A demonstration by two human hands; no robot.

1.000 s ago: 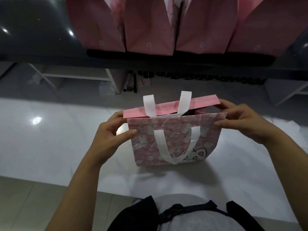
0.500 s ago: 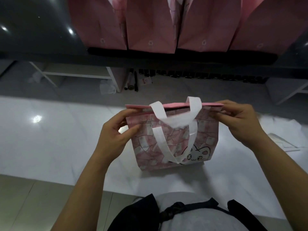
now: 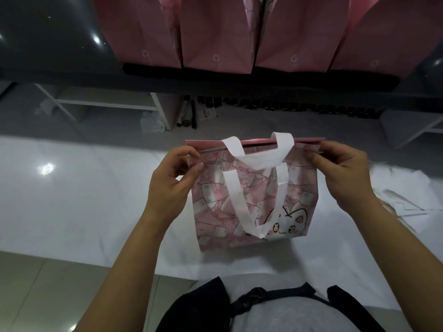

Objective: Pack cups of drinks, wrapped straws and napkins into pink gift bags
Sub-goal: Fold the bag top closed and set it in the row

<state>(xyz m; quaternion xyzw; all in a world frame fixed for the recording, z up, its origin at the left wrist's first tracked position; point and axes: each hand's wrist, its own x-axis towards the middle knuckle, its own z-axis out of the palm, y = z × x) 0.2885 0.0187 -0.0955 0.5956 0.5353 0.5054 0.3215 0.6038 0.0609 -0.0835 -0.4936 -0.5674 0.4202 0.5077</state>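
Head view. One pink gift bag (image 3: 211, 204) stands upright on the white table (image 3: 72, 200), in the centre of the scene and just in front of the person. Its printed face is turned toward the person, with a cartoon cat face (image 3: 292, 219) at the lower right.

The left hand (image 3: 172, 183) holds the top left corner of the bag, pinching it between curled fingers and thumb. The right hand (image 3: 345, 171) holds the top right corner in the same way, with the fingers curled over the rim. The two top edges lie close together, and only a narrow dark gap shows between them. What the bag contains cannot be seen.

The bag has two white strap handles. The far handle (image 3: 259, 161) is folded forward over the rim. The near handle (image 3: 237, 202) hangs down the front face.

Far side: a dark shelf (image 3: 48, 44) carries a row of pink bags (image 3: 215, 32), which stand side by side and touch one another. Below the shelf, a few pens (image 3: 193, 113) lie on the floor, and a line of small dark bottles (image 3: 299, 107) runs to the right of them.

Right side: crumpled clear wrapping (image 3: 402, 202) lies on the table near the right forearm.
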